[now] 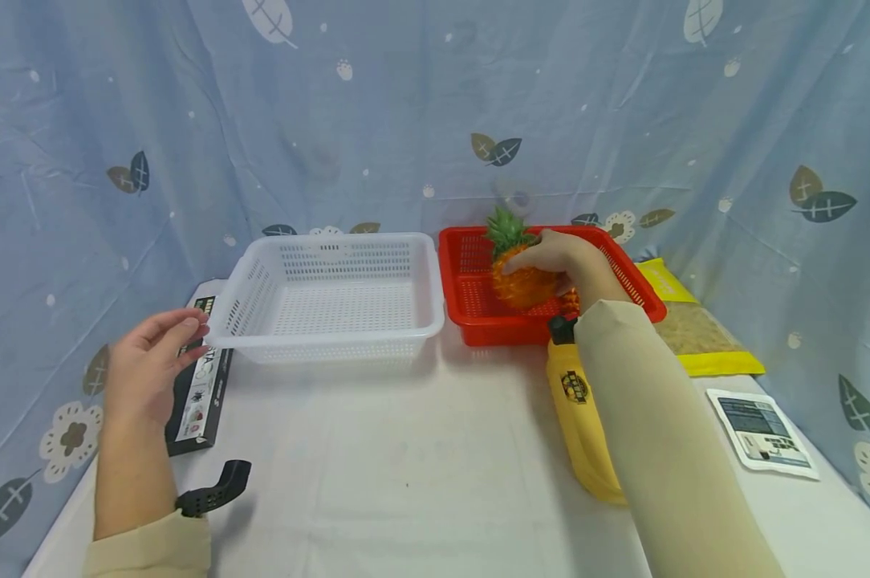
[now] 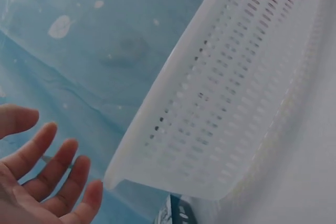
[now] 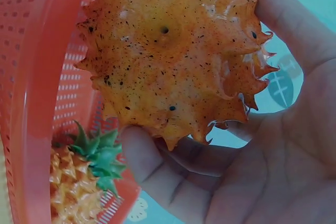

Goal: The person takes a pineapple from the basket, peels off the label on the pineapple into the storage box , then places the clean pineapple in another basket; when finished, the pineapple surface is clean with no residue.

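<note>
My right hand [image 1: 550,255] grips an orange toy pineapple [image 1: 523,281] with green leaves, over the red basket [image 1: 478,329]. In the right wrist view its spiky, black-speckled base [image 3: 168,51] faces the camera, with thumb and fingers curled round its sides. A second toy pineapple [image 3: 79,182] lies inside the red basket, mostly hidden behind my arm in the head view. On the left, my left hand [image 1: 153,353] has loosely bent fingers and holds nothing. Its fingertips are right by the left front corner of the white basket [image 2: 210,93], which has nothing in it.
A yellow bottle-shaped pouch [image 1: 575,417] with a black cap lies partly under my right sleeve. At the right are a yellow-edged bag [image 1: 702,329] and a small white packet [image 1: 763,433]. A black box [image 1: 204,393] lies beside my left hand. A blue patterned curtain [image 1: 377,104] stands behind the baskets.
</note>
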Available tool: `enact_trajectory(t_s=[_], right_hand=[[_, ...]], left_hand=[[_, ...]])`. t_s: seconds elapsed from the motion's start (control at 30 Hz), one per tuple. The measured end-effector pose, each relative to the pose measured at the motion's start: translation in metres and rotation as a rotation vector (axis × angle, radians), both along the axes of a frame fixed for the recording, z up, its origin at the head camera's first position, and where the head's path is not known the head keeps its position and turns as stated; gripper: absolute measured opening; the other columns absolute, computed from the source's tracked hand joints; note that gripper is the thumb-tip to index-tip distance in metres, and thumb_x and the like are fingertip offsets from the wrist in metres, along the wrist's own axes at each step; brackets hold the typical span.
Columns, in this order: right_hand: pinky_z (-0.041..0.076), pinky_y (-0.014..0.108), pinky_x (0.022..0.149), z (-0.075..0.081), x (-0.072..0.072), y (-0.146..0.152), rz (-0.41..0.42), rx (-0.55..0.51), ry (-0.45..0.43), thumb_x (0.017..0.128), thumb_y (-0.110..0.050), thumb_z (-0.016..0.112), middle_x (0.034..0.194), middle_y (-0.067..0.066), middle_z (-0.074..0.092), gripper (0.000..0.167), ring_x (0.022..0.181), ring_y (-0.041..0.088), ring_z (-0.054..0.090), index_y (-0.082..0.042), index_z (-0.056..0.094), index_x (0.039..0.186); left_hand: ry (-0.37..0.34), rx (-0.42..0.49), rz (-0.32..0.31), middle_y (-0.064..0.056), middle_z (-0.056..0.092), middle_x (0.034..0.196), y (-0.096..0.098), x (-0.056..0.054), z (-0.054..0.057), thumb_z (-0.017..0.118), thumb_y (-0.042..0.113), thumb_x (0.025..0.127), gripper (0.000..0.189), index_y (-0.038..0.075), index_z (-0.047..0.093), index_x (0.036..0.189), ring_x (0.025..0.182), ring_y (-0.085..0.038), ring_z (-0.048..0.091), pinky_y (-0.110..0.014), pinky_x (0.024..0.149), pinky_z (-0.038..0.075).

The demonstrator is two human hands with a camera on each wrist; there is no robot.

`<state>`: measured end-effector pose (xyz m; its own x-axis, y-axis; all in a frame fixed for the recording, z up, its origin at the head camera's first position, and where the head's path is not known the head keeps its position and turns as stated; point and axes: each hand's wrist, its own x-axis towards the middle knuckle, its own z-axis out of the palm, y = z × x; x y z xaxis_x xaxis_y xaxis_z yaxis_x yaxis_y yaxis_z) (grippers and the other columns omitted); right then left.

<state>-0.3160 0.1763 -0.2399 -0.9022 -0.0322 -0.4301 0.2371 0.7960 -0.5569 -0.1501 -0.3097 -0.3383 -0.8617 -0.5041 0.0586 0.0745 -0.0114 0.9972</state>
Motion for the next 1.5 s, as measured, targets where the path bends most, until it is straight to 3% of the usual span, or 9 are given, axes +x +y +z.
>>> enact_trajectory(t_s=[0.1, 0.37, 0.6, 0.8, 0.97, 1.27, 1.5], right_hand=[[0.056, 0.050, 0.102, -0.005, -0.001, -0.002, -0.010, -0.008, -0.012, 0.086, -0.048, 0.079, 0.148, 0.020, 0.039, 0.098, 0.129, 0.039, 0.045, -0.004, 0.025, 0.155], [0.054, 0.051, 0.106, -0.011, -0.004, -0.008, -0.059, -0.041, -0.078, 0.088, -0.045, 0.078, 0.147, 0.020, 0.042, 0.086, 0.132, 0.038, 0.044, -0.001, 0.034, 0.146], [0.060, 0.051, 0.096, -0.009, -0.008, -0.018, -0.170, -0.025, -0.147, 0.083, -0.045, 0.083, 0.149, 0.020, 0.039, 0.096, 0.133, 0.039, 0.043, -0.001, 0.030, 0.150], [0.059, 0.053, 0.097, -0.013, -0.017, -0.023, -0.219, -0.032, -0.188, 0.082, -0.041, 0.085, 0.150, 0.021, 0.038, 0.099, 0.135, 0.040, 0.042, 0.000, 0.026, 0.151], [0.057, 0.052, 0.100, -0.019, -0.018, -0.026, -0.280, -0.051, -0.210, 0.082, -0.040, 0.085, 0.151, 0.021, 0.037, 0.101, 0.136, 0.038, 0.040, -0.001, 0.026, 0.153], [0.056, 0.054, 0.101, -0.025, -0.014, -0.022, -0.238, -0.041, -0.211, 0.081, -0.037, 0.087, 0.148, 0.020, 0.038, 0.097, 0.135, 0.039, 0.040, -0.002, 0.031, 0.151], [0.057, 0.052, 0.101, -0.037, -0.018, -0.014, -0.074, 0.029, -0.188, 0.082, -0.041, 0.085, 0.146, 0.020, 0.039, 0.086, 0.133, 0.038, 0.040, -0.004, 0.040, 0.145]], left_hand=[[-0.059, 0.002, 0.053, 0.013, 0.065, 0.111, 0.000, -0.004, -0.002, 0.069, 0.026, 0.100, 0.025, 0.013, 0.071, 0.121, 0.103, -0.005, 0.062, -0.007, 0.072, 0.055], [-0.182, 0.124, 0.153, 0.014, 0.057, 0.117, -0.003, -0.013, -0.010, 0.072, 0.026, 0.098, 0.032, 0.020, 0.069, 0.129, 0.106, -0.008, 0.057, -0.011, 0.065, 0.057], [-0.220, 0.157, 0.101, 0.009, 0.055, 0.129, -0.001, -0.016, -0.019, 0.069, 0.021, 0.100, 0.053, 0.023, 0.054, 0.150, 0.107, -0.009, 0.057, -0.017, 0.067, 0.060], [-0.231, 0.142, 0.065, 0.000, 0.048, 0.147, 0.002, -0.020, -0.026, 0.070, 0.023, 0.099, 0.057, 0.025, 0.051, 0.153, 0.115, -0.014, 0.053, -0.017, 0.067, 0.060], [-0.217, 0.168, 0.054, 0.002, 0.052, 0.142, 0.002, -0.022, -0.029, 0.075, 0.020, 0.096, 0.064, 0.025, 0.048, 0.155, 0.119, -0.018, 0.054, -0.018, 0.068, 0.061], [-0.221, 0.171, 0.051, 0.004, 0.052, 0.140, 0.002, -0.024, -0.027, 0.078, 0.023, 0.093, 0.067, 0.023, 0.050, 0.154, 0.131, -0.022, 0.049, -0.018, 0.068, 0.060], [-0.221, 0.190, 0.051, 0.003, 0.050, 0.145, 0.002, -0.023, -0.029, 0.079, 0.023, 0.092, 0.069, 0.023, 0.050, 0.154, 0.131, -0.022, 0.049, -0.019, 0.070, 0.060]])
